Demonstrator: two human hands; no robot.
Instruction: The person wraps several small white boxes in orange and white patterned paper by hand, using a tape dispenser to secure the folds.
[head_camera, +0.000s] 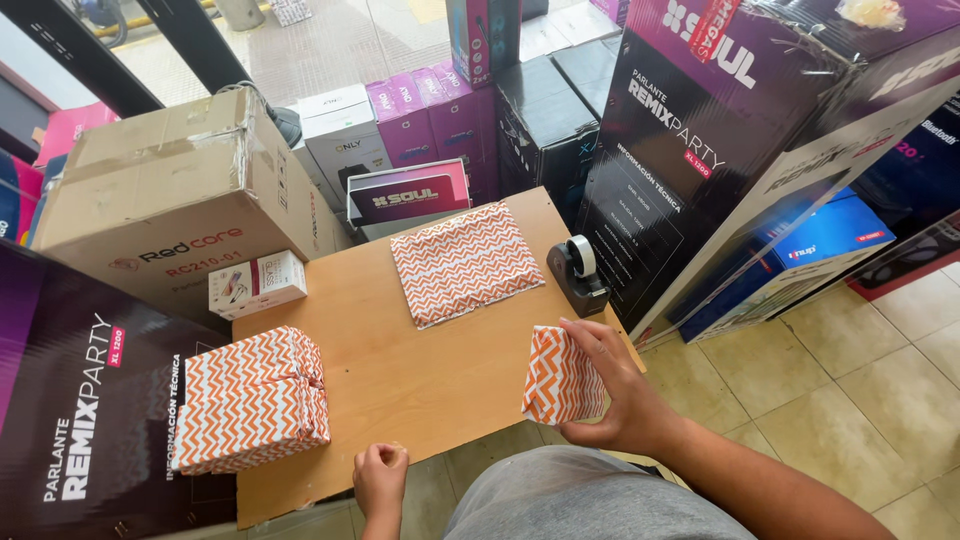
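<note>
My right hand grips a small box wrapped in orange-and-white zigzag paper, held upright at the right front edge of a light wooden table. My left hand is a closed fist at the table's front edge, holding nothing that I can see. A flat wrapped parcel in the same paper lies at the table's far middle. A larger wrapped box rests at the left front corner. A black tape dispenser stands at the right edge, just beyond my right hand.
A small white product box sits at the table's left back. A big brown carton stands behind it. Tall dark speaker cartons flank the right, another the left. Purple and white boxes are stacked behind. Tiled floor lies at right.
</note>
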